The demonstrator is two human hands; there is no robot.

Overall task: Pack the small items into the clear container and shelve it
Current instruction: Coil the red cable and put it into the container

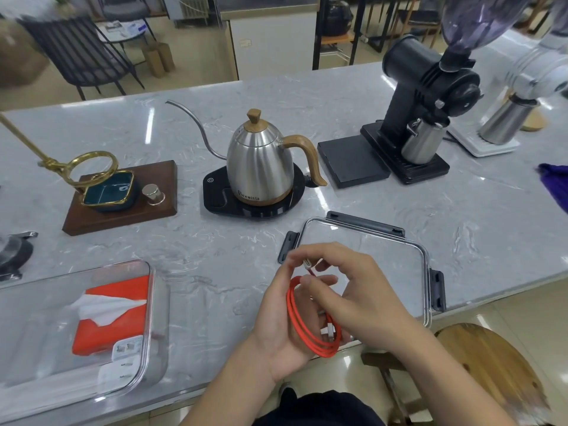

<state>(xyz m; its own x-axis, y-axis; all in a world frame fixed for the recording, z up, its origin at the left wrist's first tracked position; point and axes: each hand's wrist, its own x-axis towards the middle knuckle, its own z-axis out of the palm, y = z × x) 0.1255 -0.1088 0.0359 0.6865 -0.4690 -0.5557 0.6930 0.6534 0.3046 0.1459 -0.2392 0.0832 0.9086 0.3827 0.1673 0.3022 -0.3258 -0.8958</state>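
Observation:
A coiled red cable (294,315) with white plugs hangs over the counter's front edge, held between both hands. My left hand (281,327) grips the coil from the left. My right hand (353,290) pinches the cable's upper end with thumb and fingers. The clear container (147,348) stands open at the lower left. It holds an orange tissue pack (113,315) and a white charger (123,361). Its clear lid (384,250), with dark grey latches, lies flat just behind my hands.
On the marble counter (215,250) stand a steel gooseneck kettle (261,167) on a black base, a brass ring stand on a wooden board (120,198), a black grinder (427,112) and a black scale (350,161). A wooden stool (491,370) is at lower right.

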